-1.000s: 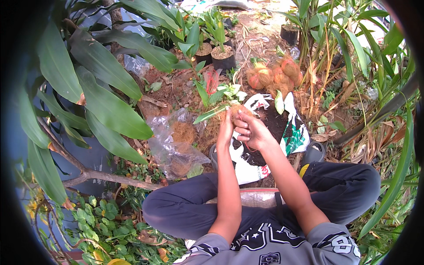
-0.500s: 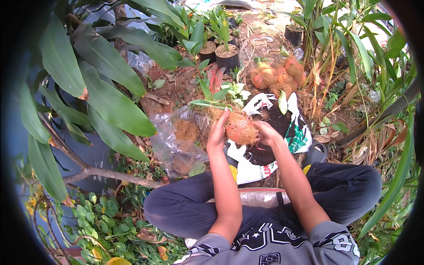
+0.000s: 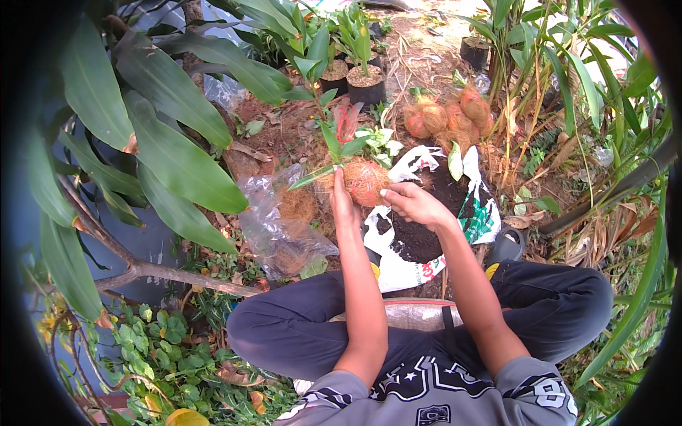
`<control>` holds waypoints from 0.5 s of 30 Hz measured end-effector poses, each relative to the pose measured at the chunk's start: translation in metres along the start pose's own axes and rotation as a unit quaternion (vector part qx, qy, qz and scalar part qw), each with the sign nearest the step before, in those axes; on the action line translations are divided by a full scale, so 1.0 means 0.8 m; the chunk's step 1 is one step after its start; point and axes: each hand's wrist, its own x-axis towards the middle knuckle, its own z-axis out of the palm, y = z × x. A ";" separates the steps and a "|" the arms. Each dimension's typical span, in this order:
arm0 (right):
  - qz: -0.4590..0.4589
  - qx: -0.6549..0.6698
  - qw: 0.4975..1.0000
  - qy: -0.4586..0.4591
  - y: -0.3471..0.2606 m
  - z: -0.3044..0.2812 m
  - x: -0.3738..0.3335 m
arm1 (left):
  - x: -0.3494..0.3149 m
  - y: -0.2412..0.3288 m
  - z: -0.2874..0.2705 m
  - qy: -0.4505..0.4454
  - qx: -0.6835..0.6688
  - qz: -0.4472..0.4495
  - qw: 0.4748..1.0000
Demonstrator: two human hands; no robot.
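Coppery fibre (image 3: 357,176) covers the ball (image 3: 369,184), which I hold near the soil (image 3: 418,241): left hand (image 3: 344,204) cupped against it, right hand (image 3: 419,204) shifted from cupping to pinching at its edge, apparently for finer control.

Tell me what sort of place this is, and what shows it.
Likely an outdoor garden or small plant nursery: there are potted plants on bare ground, an open bag of dark soil, and a pile of fibre-wrapped balls.
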 end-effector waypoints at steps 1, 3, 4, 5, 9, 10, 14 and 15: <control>0.045 0.084 0.994 -0.061 0.006 0.006 0.002 | 0.006 0.002 -0.010 0.013 0.000 0.013 1.000; 0.067 0.170 0.978 -0.104 0.024 0.017 0.011 | 0.014 0.002 -0.025 0.005 -0.027 0.032 0.999; 0.079 0.211 0.969 -0.103 0.034 0.021 0.016 | 0.016 0.002 -0.029 0.001 -0.040 0.042 0.998; 0.064 0.227 0.966 -0.110 0.042 0.019 0.021 | 0.019 0.002 -0.033 -0.013 -0.040 0.045 0.998; -0.012 0.060 0.996 -0.071 0.059 -0.003 0.023 | 0.006 0.001 -0.015 -0.058 -0.038 0.015 0.997; -0.038 -0.041 0.997 -0.046 0.058 -0.011 0.024 | 0.003 0.000 -0.012 -0.061 -0.041 0.015 0.997; -0.132 -0.246 0.939 0.199 0.053 -0.027 0.018 | -0.008 0.003 0.007 -0.077 -0.044 -0.013 0.996; -0.145 -0.244 0.937 0.203 0.039 -0.024 0.014 | -0.005 0.001 -0.001 -0.072 -0.030 -0.018 0.997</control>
